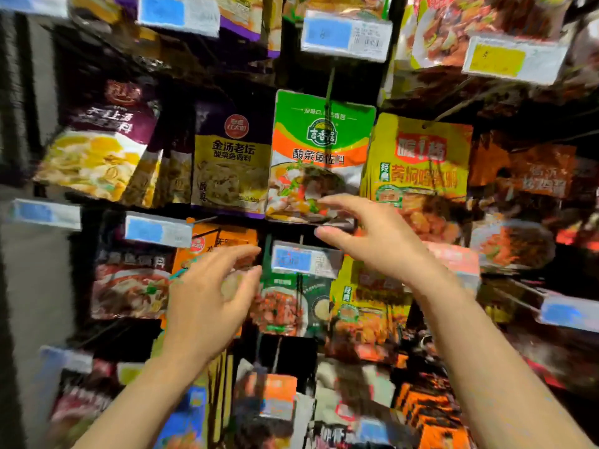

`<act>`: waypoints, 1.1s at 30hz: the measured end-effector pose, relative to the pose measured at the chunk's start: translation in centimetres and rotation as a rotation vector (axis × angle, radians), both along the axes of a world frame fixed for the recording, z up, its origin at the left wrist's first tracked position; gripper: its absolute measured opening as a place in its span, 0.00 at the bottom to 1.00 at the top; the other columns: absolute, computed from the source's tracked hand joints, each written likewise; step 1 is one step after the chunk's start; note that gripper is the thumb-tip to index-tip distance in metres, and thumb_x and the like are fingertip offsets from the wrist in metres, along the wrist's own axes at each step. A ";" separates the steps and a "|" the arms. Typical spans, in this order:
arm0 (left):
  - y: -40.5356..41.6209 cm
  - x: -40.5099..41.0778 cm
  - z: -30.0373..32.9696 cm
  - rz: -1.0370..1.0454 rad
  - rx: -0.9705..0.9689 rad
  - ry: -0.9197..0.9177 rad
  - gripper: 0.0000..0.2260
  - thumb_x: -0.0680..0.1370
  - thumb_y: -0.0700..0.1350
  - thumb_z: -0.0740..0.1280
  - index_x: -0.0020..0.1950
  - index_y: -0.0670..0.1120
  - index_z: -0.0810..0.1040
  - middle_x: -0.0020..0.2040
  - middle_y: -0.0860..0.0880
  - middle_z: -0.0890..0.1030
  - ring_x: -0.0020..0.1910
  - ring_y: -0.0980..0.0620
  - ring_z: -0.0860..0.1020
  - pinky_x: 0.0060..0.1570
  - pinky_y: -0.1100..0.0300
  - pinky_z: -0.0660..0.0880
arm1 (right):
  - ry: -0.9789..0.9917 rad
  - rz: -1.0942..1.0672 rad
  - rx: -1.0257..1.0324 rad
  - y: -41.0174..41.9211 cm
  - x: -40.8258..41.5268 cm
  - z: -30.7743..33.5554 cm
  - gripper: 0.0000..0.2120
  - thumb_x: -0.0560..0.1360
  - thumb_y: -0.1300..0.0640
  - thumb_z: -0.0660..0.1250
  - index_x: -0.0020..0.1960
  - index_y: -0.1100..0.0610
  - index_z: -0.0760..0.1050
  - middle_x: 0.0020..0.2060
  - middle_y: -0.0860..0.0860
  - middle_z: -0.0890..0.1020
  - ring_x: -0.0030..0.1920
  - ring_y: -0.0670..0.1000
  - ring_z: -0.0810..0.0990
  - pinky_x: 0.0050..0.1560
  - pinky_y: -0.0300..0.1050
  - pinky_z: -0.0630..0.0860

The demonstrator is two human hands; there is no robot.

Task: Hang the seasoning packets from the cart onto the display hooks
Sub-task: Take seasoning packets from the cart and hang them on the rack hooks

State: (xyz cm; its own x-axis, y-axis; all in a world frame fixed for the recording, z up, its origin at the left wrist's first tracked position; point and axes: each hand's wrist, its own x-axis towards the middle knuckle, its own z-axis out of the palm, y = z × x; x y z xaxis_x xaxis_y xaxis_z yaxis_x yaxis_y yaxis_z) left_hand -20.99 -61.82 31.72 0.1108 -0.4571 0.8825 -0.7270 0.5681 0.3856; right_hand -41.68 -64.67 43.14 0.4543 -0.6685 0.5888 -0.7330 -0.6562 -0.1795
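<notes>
Here both hands reach up empty, left hand (207, 306) and right hand (372, 241) spread-fingered below the green packet (321, 150).

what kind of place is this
Most likely a grocery store aisle with a hanging display. Seasoning packets such as the green packet and yellow packet hang in rows, and price tags sit above them. Both the left hand and right hand are open, holding nothing.

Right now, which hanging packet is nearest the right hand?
The green-topped packet in the middle row. The right hand's fingertips reach its bottom edge; the purple packet and yellow packet hang beside it.
</notes>
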 end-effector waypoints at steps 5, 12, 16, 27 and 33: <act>8.2 9.2 -5.4 0.136 0.115 0.147 0.13 0.74 0.53 0.62 0.53 0.51 0.80 0.49 0.62 0.78 0.48 0.63 0.76 0.51 0.75 0.69 | 0.077 0.352 0.180 4.8 11.1 -6.9 0.19 0.74 0.50 0.69 0.64 0.52 0.75 0.62 0.45 0.77 0.61 0.40 0.71 0.55 0.22 0.61; 25.9 19.9 -18.5 0.703 0.467 0.374 0.12 0.75 0.50 0.65 0.56 0.48 0.81 0.50 0.51 0.82 0.50 0.49 0.80 0.51 0.52 0.76 | 0.182 0.701 0.543 13.5 25.2 -22.3 0.21 0.73 0.48 0.69 0.64 0.53 0.75 0.60 0.48 0.79 0.59 0.43 0.74 0.61 0.38 0.68; 37.7 21.2 -26.2 1.124 0.715 0.304 0.09 0.76 0.44 0.67 0.55 0.45 0.81 0.48 0.44 0.82 0.47 0.40 0.79 0.43 0.46 0.77 | 0.435 0.873 0.738 19.6 30.5 -31.4 0.38 0.69 0.29 0.57 0.72 0.50 0.65 0.69 0.45 0.69 0.67 0.42 0.66 0.66 0.34 0.59; 52.8 21.2 -37.2 1.450 1.224 0.099 0.28 0.72 0.59 0.63 0.70 0.50 0.72 0.73 0.42 0.67 0.73 0.40 0.60 0.72 0.40 0.49 | 0.961 0.862 0.825 27.1 37.8 -46.9 0.36 0.76 0.41 0.62 0.77 0.47 0.49 0.77 0.49 0.50 0.76 0.50 0.49 0.74 0.48 0.53; 53.7 22.1 -37.6 1.491 1.173 0.165 0.28 0.74 0.60 0.61 0.72 0.50 0.70 0.74 0.40 0.65 0.74 0.35 0.58 0.70 0.39 0.54 | 1.106 0.775 0.729 27.7 39.1 -50.1 0.38 0.75 0.37 0.61 0.77 0.46 0.47 0.77 0.50 0.49 0.76 0.53 0.50 0.73 0.53 0.57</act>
State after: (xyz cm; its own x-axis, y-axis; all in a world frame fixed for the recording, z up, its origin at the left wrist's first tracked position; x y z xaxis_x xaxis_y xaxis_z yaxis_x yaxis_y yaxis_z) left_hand 1.08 -8.07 -5.91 0.9625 -0.1995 0.1840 -0.2301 -0.9593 0.1636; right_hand -2.61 -36.93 -6.94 0.7923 -0.0527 -0.6078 -0.2422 -0.9416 -0.2340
